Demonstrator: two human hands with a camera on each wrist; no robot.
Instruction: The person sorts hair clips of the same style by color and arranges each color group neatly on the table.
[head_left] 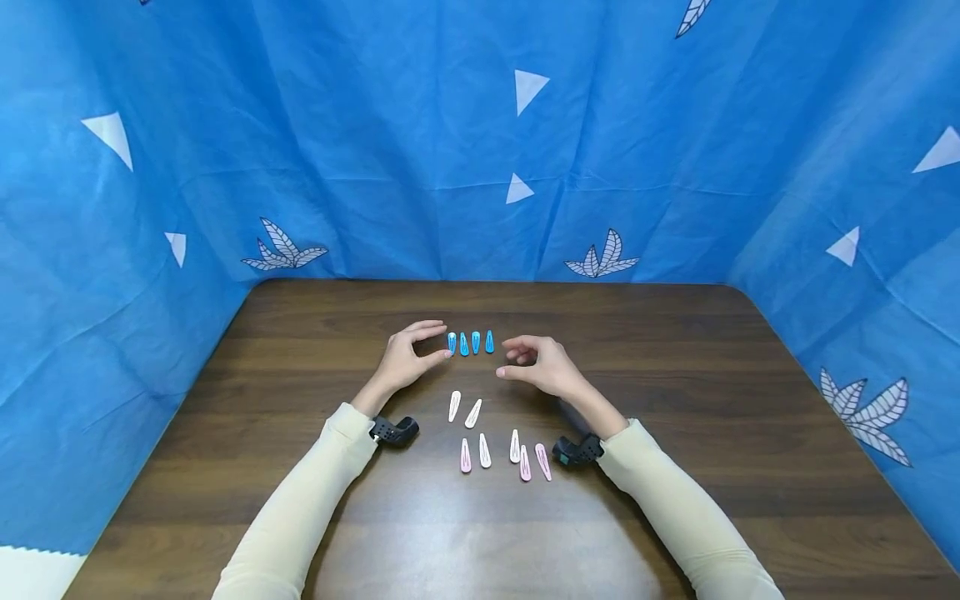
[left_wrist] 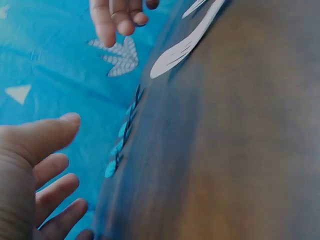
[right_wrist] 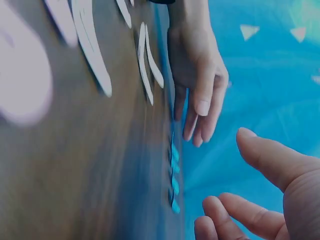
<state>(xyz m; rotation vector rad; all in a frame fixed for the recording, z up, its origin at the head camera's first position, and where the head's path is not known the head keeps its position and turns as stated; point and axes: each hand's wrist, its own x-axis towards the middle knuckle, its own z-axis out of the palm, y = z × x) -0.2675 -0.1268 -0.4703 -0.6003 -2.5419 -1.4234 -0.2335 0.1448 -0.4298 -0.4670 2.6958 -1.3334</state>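
Several blue hair clips [head_left: 476, 342] lie in a short row toward the back of the table. My left hand [head_left: 407, 358] is at the row's left end, thumb and fingers apart, its fingertips close to the leftmost clip; whether they touch it I cannot tell. Off the row's right end is my right hand [head_left: 542, 364], thumb apart from loosely bent fingers, holding nothing. Nearer the front lie white clips [head_left: 454, 406] and pink clips [head_left: 466, 456]. In the left wrist view the blue clips [left_wrist: 119, 147] lie beyond the left hand [left_wrist: 45, 175]; the right wrist view shows the right hand [right_wrist: 265, 190] empty.
The dark wooden table [head_left: 300, 400] extends around the clips. A blue patterned curtain [head_left: 442, 142] hangs behind it and on both sides. Black wrist devices are on the left wrist [head_left: 395, 431] and right wrist [head_left: 577, 451].
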